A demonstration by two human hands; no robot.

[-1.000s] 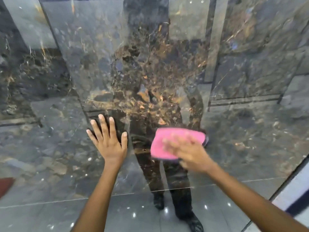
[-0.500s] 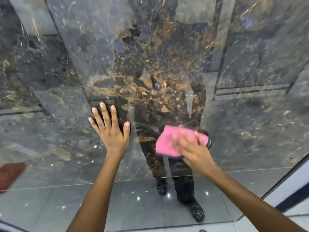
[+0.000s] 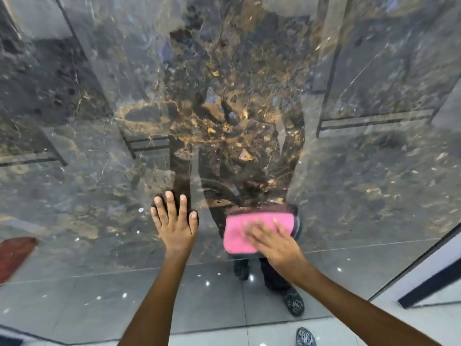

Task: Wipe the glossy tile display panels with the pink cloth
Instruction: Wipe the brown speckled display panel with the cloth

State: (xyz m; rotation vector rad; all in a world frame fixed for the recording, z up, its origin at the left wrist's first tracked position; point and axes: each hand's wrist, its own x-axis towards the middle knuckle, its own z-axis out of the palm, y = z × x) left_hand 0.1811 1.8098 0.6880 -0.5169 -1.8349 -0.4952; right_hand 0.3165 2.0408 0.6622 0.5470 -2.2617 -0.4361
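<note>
A large glossy dark tile panel with brown and gold veining stands in front of me and fills most of the view. My left hand rests flat on it with fingers spread, left of centre. A folded pink cloth lies against the panel low down. My right hand presses the cloth with straight, spread fingers and covers its right lower part. The panel mirrors my body and legs.
The panel's bottom edge meets a pale tiled floor. A shoe shows at the bottom. A white wall with a dark stripe runs along the right. A reddish-brown patch shows at the left edge.
My right hand has slid the pink cloth lower on the panel and turned it more level. My left hand stays flat in about the same spot. The view has tilted downward.
</note>
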